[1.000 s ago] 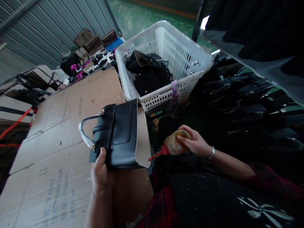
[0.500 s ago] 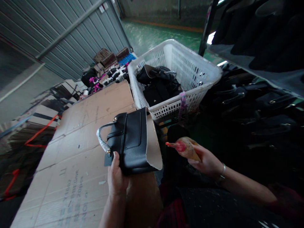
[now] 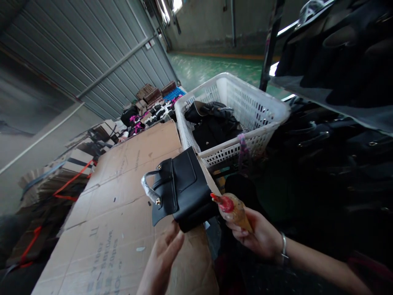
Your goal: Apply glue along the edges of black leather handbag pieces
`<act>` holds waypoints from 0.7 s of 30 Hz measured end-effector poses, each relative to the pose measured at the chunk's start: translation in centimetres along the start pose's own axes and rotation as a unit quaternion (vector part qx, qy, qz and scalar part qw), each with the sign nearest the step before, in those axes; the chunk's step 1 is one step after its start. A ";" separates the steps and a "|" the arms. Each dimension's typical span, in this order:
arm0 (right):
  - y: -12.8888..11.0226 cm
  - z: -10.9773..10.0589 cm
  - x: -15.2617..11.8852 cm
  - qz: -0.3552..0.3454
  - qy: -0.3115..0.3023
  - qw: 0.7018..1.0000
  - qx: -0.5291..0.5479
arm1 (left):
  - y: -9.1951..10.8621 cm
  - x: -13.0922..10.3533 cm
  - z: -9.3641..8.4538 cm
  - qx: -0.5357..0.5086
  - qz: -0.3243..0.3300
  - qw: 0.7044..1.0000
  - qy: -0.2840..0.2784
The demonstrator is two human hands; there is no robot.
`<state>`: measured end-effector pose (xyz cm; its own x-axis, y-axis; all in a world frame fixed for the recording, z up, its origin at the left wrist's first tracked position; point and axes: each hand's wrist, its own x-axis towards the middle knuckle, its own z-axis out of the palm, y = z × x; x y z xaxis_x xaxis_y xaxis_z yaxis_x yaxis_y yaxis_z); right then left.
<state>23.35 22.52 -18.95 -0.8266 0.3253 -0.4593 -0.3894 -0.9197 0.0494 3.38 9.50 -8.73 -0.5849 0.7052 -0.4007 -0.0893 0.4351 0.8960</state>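
A small black handbag (image 3: 181,190) with a wrapped handle and gold studs lies tilted at the right edge of a cardboard-covered table (image 3: 123,205). My left hand (image 3: 161,260) is open just below the bag, fingers apart, fingertips near its lower corner. My right hand (image 3: 258,235) grips a squeeze bottle (image 3: 235,209) of brownish glue with a red nozzle. The nozzle points up-left and sits right beside the bag's lower right corner.
A white plastic basket (image 3: 258,102) with black bags inside stands just behind the handbag. Dark bags fill racks (image 3: 331,135) on the right. Stacked cartons and bundles (image 3: 76,159) lie left of the table, under a corrugated metal wall.
My left hand has let go of the handbag and opened below it. The bag's flap has closed. The glue bottle has turned nozzle-up and come close to the bag.
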 end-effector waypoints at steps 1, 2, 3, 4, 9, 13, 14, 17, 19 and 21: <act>-0.1 0.0 0.1 0.001 -0.007 1.000 -0.003 | 1.0 -0.3 -1.7 0.085 -0.022 0.996 -0.023; -0.1 0.0 0.2 0.002 -0.015 1.000 -0.007 | 2.2 -0.3 -3.2 0.127 0.001 0.991 0.037; -0.2 0.0 0.2 0.000 -0.024 1.000 -0.013 | 3.6 0.0 -4.3 0.122 0.041 0.986 0.109; -0.3 -0.1 0.3 -0.003 -0.034 0.999 -0.019 | 5.1 0.7 -5.0 0.067 0.065 0.981 0.172; -0.5 -0.1 0.2 -0.020 -0.044 0.998 -0.046 | 10.0 6.9 -4.0 -0.158 -0.045 0.976 0.143; -0.7 0.4 0.1 -0.035 -0.051 0.996 -0.056 | 11.2 10.7 -1.5 -0.224 -0.080 0.971 0.038; -0.9 0.5 0.1 -0.050 -0.049 0.996 -0.054 | 11.6 11.0 -0.9 -0.234 -0.065 0.970 0.027; -1.9 0.5 0.1 -0.108 -0.030 0.993 -0.033 | 13.2 10.3 0.5 -0.233 0.038 0.972 -0.010; -2.9 0.0 -0.2 -0.144 -0.024 0.989 -0.020 | 14.0 9.0 0.7 -0.214 0.126 0.968 -0.035; -4.2 -0.7 -0.7 -0.179 -0.015 0.984 -0.019 | 13.9 7.6 0.1 -0.200 0.171 0.965 -0.023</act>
<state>25.82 26.03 -19.43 -0.6517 0.6356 -0.4139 -0.6424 -0.7527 -0.1444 -2.25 20.99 0.64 -0.5998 0.7972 -0.0682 -0.2057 -0.0714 0.9760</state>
